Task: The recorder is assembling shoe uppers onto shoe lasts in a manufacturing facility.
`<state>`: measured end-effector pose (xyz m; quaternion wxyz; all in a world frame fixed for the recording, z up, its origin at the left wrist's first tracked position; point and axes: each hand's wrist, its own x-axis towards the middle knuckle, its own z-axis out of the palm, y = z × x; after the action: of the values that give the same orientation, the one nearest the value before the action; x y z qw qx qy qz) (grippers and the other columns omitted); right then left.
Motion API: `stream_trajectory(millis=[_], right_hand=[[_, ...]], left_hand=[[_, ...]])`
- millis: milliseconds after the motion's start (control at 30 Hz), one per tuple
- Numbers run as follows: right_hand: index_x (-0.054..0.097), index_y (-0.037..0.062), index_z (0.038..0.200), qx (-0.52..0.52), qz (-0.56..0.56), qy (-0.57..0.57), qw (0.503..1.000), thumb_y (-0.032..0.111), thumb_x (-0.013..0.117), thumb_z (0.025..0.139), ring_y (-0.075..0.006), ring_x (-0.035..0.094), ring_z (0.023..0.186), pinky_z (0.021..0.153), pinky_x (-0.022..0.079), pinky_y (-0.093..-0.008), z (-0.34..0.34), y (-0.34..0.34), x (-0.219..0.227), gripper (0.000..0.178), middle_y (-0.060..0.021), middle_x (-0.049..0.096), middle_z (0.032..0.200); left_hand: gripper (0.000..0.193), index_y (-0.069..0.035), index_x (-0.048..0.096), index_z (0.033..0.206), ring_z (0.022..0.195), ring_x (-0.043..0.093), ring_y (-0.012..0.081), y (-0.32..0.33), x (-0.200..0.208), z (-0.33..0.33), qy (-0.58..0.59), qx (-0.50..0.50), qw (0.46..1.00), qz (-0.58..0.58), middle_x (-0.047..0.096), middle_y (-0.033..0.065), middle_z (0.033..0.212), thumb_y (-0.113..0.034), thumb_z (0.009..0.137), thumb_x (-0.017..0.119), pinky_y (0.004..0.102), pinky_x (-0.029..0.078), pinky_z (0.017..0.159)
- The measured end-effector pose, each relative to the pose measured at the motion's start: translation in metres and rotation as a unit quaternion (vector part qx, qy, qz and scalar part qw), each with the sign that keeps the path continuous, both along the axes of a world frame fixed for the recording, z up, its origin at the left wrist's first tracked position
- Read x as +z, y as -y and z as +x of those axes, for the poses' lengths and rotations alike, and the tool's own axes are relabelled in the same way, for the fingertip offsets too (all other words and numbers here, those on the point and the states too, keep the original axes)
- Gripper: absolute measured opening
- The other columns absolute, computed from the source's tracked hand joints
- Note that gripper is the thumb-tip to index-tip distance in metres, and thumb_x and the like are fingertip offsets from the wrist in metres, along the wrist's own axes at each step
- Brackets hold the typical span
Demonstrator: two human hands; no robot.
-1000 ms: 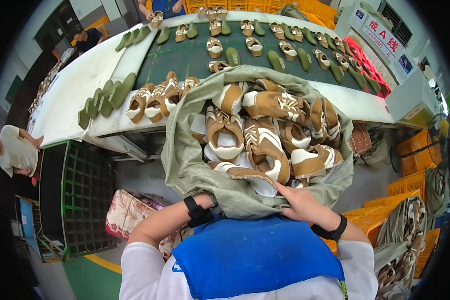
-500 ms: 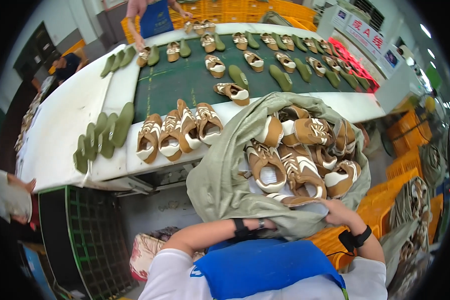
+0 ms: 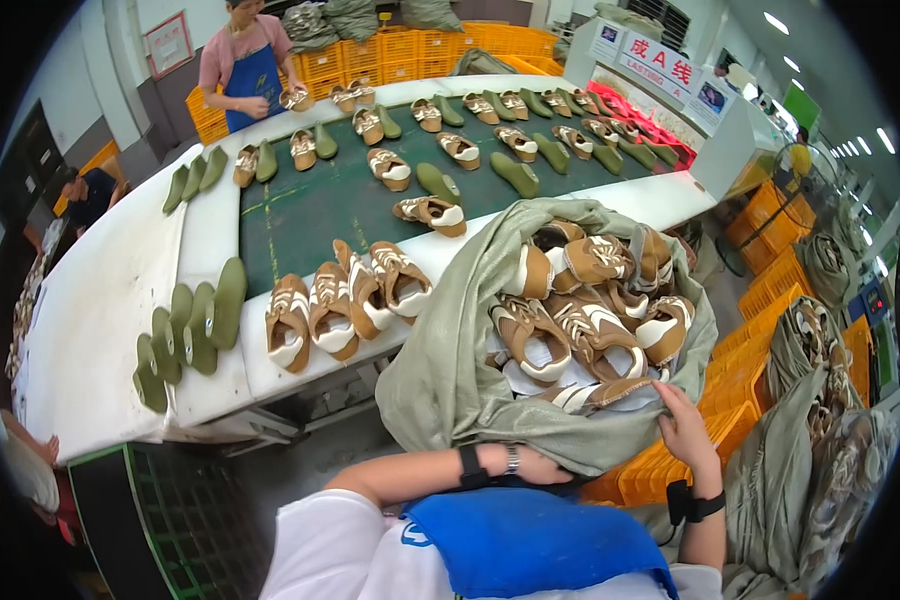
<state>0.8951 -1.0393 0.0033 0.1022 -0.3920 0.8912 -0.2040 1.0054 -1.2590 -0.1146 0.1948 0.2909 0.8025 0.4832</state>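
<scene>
A large grey-green woven sack (image 3: 440, 370) stands open in front of me, filled with brown-and-white sneakers (image 3: 590, 335). My right hand (image 3: 685, 420) grips the sack's rim at the near right, its fingertips beside one sneaker (image 3: 610, 393) lying along that edge. Below the near side of the sack, my left hand (image 3: 537, 466) reaches across my body against the cloth. Its fingers are tucked out of sight. Several sneakers (image 3: 330, 310) stand in a row on the white table edge left of the sack. Green shoe lasts (image 3: 198, 330) lean together farther left.
Beyond the sack, a green conveyor (image 3: 315, 205) carries sneakers and lasts between white table borders (image 3: 100, 330). Orange crates (image 3: 750, 370) and more filled sacks (image 3: 770, 480) crowd the right. A black-and-green rack (image 3: 185, 510) stands low left. Across the table, a person (image 3: 245, 75) holds a sneaker.
My view has shifted, bringing more of the far side into sight. My right hand has moved slightly at the sack's rim. The person across has lifted a sneaker off the table.
</scene>
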Motion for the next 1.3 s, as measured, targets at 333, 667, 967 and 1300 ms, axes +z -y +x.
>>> stream_trajectory(millis=[333, 667, 967, 1300], right_hand=[[0.048, 0.0113, 0.12, -0.145, -0.077, -0.066, 0.984, -0.006, 0.051, 0.076, -0.0328, 0.055, 0.097, 0.079, 0.045, -0.0353, -0.01, 0.014, -0.045, 0.048, -0.0175, 0.055, 0.108], [0.05, 0.0003, 0.115, -0.252, -0.025, -0.249, 0.935, -0.011, 0.041, 0.074, -0.0349, 0.054, 0.095, 0.083, 0.042, -0.0355, 0.02, 0.073, -0.006, 0.043, -0.0197, 0.056, 0.101], [0.059, 0.0034, 0.104, 0.128, 0.124, -0.171, 0.969, 0.013, 0.055, 0.075, -0.0315, 0.059, 0.084, 0.073, 0.047, -0.0389, -0.021, 0.5, 0.042, 0.031, -0.0152, 0.06, 0.097], [0.06, 0.0048, 0.101, 0.001, 0.233, -0.118, 0.965, 0.005, 0.059, 0.071, -0.0278, 0.058, 0.096, 0.075, 0.049, -0.0367, -0.101, 0.601, -0.058, 0.031, -0.0133, 0.061, 0.103]], left_hand=[[0.042, 0.001, 0.045, 0.122, 0.103, 0.054, 0.0209, 0.096, 0.059, 0.057, 0.16, -0.044, 0.986, 0.004, 0.056, 0.014, 0.112, -0.025, 0.089, 0.048, 0.0299, 0.041, 0.088], [0.03, -0.001, 0.055, 0.104, 0.093, 0.056, 0.0322, 0.405, 0.037, 0.166, -0.078, 0.51, 0.854, -0.065, 0.06, 0.0173, 0.1, -0.013, 0.077, 0.061, 0.0355, 0.045, 0.08], [0.049, -0.012, 0.044, 0.117, 0.111, 0.042, 0.0419, 0.583, -0.069, 0.239, -0.069, 0.699, 0.67, -0.241, 0.035, 0.025, 0.128, -0.009, 0.072, 0.062, 0.0437, 0.04, 0.089], [0.043, -0.011, 0.045, 0.115, 0.118, 0.039, 0.0361, 0.576, -0.064, 0.235, -0.025, 0.751, 0.631, -0.194, 0.034, 0.0215, 0.131, -0.004, 0.074, 0.056, 0.0393, 0.037, 0.095]])
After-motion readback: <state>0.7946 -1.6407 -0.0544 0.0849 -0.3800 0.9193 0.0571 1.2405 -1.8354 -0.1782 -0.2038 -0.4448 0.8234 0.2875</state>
